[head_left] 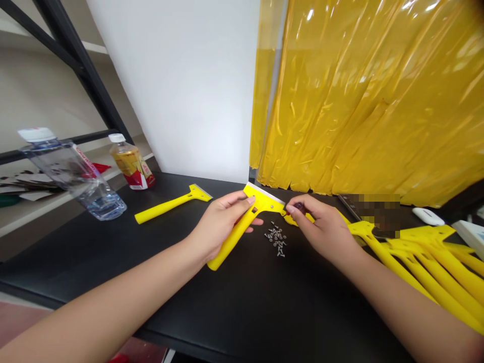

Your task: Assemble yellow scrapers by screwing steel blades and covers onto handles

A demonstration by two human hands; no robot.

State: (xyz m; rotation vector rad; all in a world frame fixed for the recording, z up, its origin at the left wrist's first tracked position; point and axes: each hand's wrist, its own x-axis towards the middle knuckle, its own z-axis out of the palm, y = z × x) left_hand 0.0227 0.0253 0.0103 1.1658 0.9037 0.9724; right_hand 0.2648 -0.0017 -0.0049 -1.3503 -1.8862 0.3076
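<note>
While left fingers clamp a scraper, right fingers a dark handle, screws lie near; 2 bottles leftward

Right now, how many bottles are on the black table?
2: a clear bottle at the far left, and a red-and-yellow labelled bottle to its right, near the white panel. I see no others.

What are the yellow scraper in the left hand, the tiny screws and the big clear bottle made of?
Yellow scraper: probably plastic, smooth and evenly coloured; its pale edge may be metal.
Tiny screws: most likely metal, because they look silvery and glint.
Big clear bottle: probably thin, glossy plastic; it's see-through with bright reflections.
</note>
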